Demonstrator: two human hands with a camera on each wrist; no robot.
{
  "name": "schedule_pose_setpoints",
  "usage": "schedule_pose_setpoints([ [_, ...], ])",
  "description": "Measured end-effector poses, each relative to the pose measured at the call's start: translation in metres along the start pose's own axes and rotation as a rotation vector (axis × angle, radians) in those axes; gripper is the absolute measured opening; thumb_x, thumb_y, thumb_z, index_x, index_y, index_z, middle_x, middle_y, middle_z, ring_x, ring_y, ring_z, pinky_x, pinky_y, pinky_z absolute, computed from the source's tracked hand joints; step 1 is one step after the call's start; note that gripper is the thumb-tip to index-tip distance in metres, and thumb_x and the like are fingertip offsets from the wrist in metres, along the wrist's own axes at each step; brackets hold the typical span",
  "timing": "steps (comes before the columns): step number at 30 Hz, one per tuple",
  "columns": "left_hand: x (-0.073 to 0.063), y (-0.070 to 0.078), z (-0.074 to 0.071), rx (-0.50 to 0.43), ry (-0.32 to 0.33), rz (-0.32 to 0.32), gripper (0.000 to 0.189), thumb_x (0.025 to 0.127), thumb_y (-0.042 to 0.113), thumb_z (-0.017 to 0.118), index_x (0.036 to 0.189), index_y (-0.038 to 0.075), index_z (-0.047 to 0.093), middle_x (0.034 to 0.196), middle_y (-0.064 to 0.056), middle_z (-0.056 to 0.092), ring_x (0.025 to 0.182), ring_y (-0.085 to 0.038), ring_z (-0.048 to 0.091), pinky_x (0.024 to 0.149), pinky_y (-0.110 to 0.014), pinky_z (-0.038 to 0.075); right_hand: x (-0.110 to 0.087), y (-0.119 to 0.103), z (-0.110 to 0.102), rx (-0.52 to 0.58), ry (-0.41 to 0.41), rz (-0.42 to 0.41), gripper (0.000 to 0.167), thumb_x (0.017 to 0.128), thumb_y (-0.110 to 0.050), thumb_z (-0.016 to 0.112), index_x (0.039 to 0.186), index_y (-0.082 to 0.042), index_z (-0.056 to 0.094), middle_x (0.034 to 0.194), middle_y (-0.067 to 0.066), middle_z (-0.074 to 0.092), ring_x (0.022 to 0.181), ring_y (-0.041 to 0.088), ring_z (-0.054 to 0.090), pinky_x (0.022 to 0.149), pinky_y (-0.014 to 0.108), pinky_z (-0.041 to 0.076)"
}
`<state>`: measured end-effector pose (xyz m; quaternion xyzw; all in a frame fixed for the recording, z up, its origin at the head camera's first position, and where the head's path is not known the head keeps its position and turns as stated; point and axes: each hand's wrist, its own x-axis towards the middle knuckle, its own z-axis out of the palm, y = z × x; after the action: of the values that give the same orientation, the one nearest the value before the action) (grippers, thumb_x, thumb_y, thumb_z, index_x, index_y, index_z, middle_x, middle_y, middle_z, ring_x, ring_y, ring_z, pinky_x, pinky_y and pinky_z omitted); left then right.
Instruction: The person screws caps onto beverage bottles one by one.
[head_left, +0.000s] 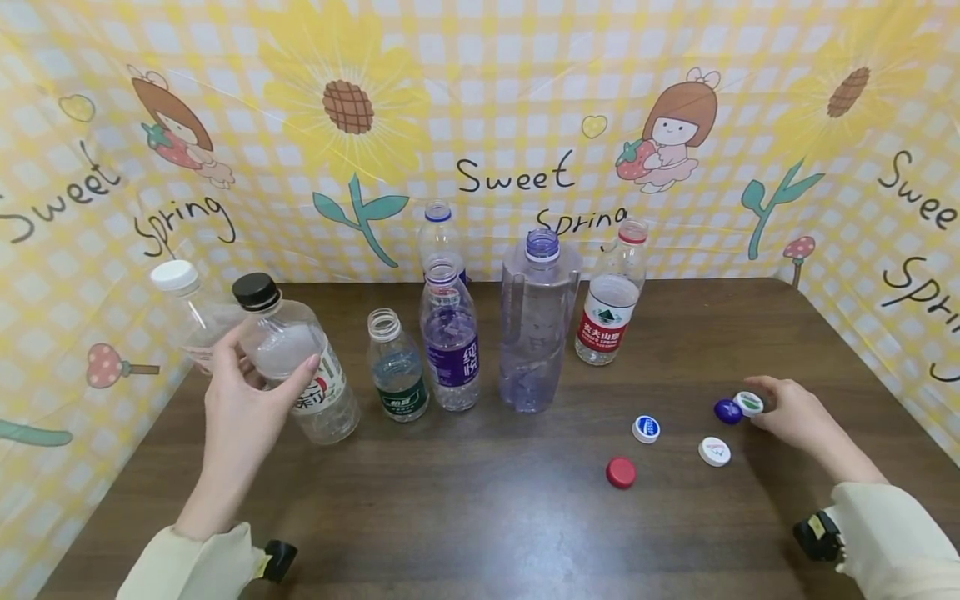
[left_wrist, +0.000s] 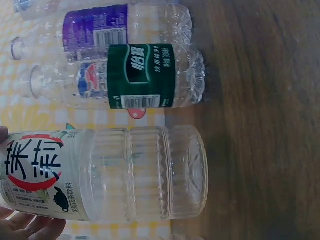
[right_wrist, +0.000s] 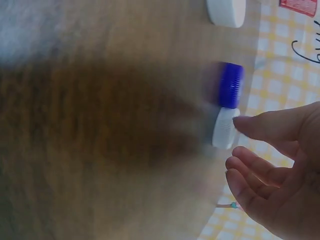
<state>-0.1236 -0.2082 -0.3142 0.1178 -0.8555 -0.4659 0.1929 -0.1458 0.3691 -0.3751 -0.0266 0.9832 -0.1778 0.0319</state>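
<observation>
My left hand (head_left: 251, 396) grips a clear plastic bottle (head_left: 330, 417) with a black cap (head_left: 256, 291), fingers and thumb around its upper part. The left wrist view shows this bottle's pale label (left_wrist: 42, 175) with large characters and a red ring, and fingers at the label's edge. My right hand (head_left: 795, 412) is at the right of the table beside a white cap (head_left: 748, 403) with a green print. Its thumb (right_wrist: 255, 127) overlaps the white cap's edge in the right wrist view, while the other fingers are loosely bent apart from it. A dark blue cap (head_left: 727, 411) lies against the white one.
Behind the left hand is a white-capped bottle (head_left: 187, 300). Uncapped bottles stand mid-table: a green-labelled one (head_left: 401, 387), a purple-labelled one (head_left: 452, 350), a large purple-tinted one (head_left: 534, 333), a red-labelled one (head_left: 606, 321). Red (head_left: 621, 472), blue-printed (head_left: 646, 429) and white (head_left: 714, 451) caps lie at right.
</observation>
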Motion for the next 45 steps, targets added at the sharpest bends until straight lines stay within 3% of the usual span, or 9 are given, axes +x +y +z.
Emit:
schedule_pose_setpoints([
  [4,0.004,-0.003,0.004,0.005,-0.003,-0.014,0.083,0.081,0.029,0.075,0.147,0.019,0.025,0.139,-0.012,0.047,0.123,-0.025,0.051,0.085,-0.011,0.042,0.001,0.001,0.004,-0.009,0.010,0.010,0.045,0.078,-0.004,0.066,0.116,0.016,0.052,0.092,0.032,0.062,0.083,0.043,0.058,0.072,0.054,0.046],
  [10,0.010,-0.008,0.010,-0.002,0.000,-0.011,0.083,0.081,0.028,0.075,0.147,0.018,0.025,0.138,-0.013,0.049,0.123,-0.027,0.051,0.081,-0.009,0.039,0.001,0.002,0.005,-0.002,0.002,0.037,0.039,0.081,-0.006,0.065,0.111,0.017,0.055,0.094,0.033,0.063,0.087,0.045,0.059,0.073,0.053,0.046],
  [14,0.014,-0.011,0.013,-0.010,-0.003,-0.011,0.083,0.082,0.028,0.074,0.147,0.015,0.024,0.140,-0.015,0.047,0.126,-0.029,0.049,0.095,-0.031,0.045,0.000,0.002,0.006,0.005,-0.004,0.056,0.037,0.081,-0.007,0.064,0.108,0.016,0.056,0.096,0.033,0.062,0.090,0.048,0.059,0.075,0.054,0.046],
  [17,0.016,-0.012,0.014,-0.022,0.005,0.000,0.084,0.082,0.027,0.074,0.147,0.013,0.023,0.142,-0.016,0.044,0.128,-0.030,0.048,0.099,-0.045,0.043,0.000,0.004,0.008,0.003,-0.002,0.060,0.036,0.080,-0.008,0.065,0.107,0.015,0.057,0.094,0.032,0.062,0.089,0.047,0.059,0.074,0.053,0.046],
  [21,0.019,-0.013,0.017,-0.017,0.026,0.016,0.084,0.082,0.026,0.074,0.147,0.011,0.023,0.142,-0.016,0.044,0.127,-0.029,0.049,0.095,-0.041,0.043,-0.001,0.006,0.008,0.002,0.008,0.060,0.036,0.080,-0.009,0.065,0.106,0.014,0.058,0.092,0.031,0.063,0.086,0.045,0.059,0.072,0.050,0.046],
  [28,0.023,-0.015,0.019,-0.036,0.040,0.043,0.085,0.083,0.024,0.074,0.147,0.007,0.021,0.143,-0.021,0.041,0.129,-0.037,0.046,0.103,-0.052,0.041,-0.001,0.006,0.008,0.003,0.012,0.072,0.033,0.082,-0.010,0.064,0.105,0.013,0.058,0.090,0.029,0.062,0.083,0.040,0.059,0.068,0.046,0.045],
  [34,0.022,-0.015,0.019,-0.029,0.041,0.061,0.085,0.083,0.022,0.074,0.148,0.007,0.020,0.142,-0.023,0.040,0.128,-0.039,0.046,0.103,-0.053,0.040,-0.002,0.005,0.007,0.005,0.009,0.080,0.034,0.083,-0.010,0.063,0.106,0.014,0.058,0.091,0.030,0.062,0.083,0.040,0.059,0.070,0.049,0.045],
  [40,0.021,-0.015,0.021,-0.038,0.048,0.100,0.084,0.082,0.017,0.074,0.146,0.005,0.022,0.140,-0.021,0.041,0.124,-0.033,0.047,0.097,-0.044,0.040,-0.002,0.005,0.007,0.006,0.013,0.076,0.034,0.083,-0.010,0.063,0.106,0.014,0.058,0.091,0.030,0.062,0.083,0.041,0.060,0.070,0.050,0.046],
  [45,0.017,-0.013,0.021,-0.031,0.061,0.115,0.097,0.081,0.020,0.075,0.151,0.003,0.010,0.151,-0.024,0.026,0.139,-0.036,0.031,0.115,-0.051,0.027,-0.002,0.006,0.008,0.003,0.017,0.075,0.033,0.083,-0.010,0.063,0.105,0.014,0.058,0.090,0.030,0.062,0.082,0.040,0.060,0.068,0.047,0.045],
])
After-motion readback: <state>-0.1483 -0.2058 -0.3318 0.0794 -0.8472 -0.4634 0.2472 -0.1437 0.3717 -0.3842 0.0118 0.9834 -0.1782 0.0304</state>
